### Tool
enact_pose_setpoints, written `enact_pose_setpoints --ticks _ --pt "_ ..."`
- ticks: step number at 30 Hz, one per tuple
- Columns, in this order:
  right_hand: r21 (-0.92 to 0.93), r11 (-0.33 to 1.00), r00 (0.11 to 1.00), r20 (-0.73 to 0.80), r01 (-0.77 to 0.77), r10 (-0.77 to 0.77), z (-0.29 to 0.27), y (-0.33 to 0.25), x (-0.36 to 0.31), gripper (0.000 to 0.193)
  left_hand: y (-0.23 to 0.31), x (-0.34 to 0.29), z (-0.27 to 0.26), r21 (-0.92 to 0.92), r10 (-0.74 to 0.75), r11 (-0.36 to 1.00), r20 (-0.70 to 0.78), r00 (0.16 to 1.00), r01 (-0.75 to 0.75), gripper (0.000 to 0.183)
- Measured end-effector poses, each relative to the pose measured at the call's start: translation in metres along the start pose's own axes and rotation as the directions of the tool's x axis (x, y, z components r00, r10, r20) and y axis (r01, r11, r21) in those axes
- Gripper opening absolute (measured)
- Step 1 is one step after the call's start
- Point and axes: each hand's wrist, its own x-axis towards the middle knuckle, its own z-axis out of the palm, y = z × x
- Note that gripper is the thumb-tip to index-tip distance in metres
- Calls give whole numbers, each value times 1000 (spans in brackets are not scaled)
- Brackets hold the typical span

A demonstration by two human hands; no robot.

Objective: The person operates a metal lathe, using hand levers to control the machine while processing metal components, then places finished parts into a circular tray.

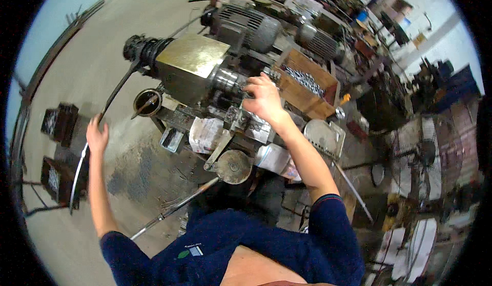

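A lathe-like machine with a brass-coloured cover plate [195, 53] stands in front of me. From its left end a long dark lever [119, 87] slopes down toward me, pale near its lower end. My left hand [97, 136] is closed on this lever about midway, thumb standing off it. My right hand [263, 97] is at the machine's middle, fingers bent, just right of the shiny round spindle [228, 80]. Whatever lies under those fingers is hidden. Behind that hand, a wooden box [302, 106] holds many small metal parts.
An oily pot with a brush [147, 102] sits at the machine's left. Nearer me are a round handwheel [233, 167], a sloping metal bar [177, 207] and papers [206, 134]. Motors [246, 25] stand behind. Crates [60, 123] rest on the left floor; a fan [425, 152] is at right.
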Motion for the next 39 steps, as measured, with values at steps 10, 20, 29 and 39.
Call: enact_pose_setpoints --ticks 10,20,29,39 --pt "-136 832 839 1 -539 544 -131 45 -207 31 125 -112 176 6 26 999 816 578 -53 38" --pt "-699 -151 -93 -120 -699 988 -208 103 -466 47 93 -79 163 142 -129 990 830 542 17 41" --pt "-633 5 100 -114 -774 988 -161 -12 -511 31 45 -107 98 72 -231 923 889 394 378 35" --pt "-348 -5 17 -60 -937 998 -105 -116 -442 31 66 -95 151 -99 -127 871 901 414 482 35"
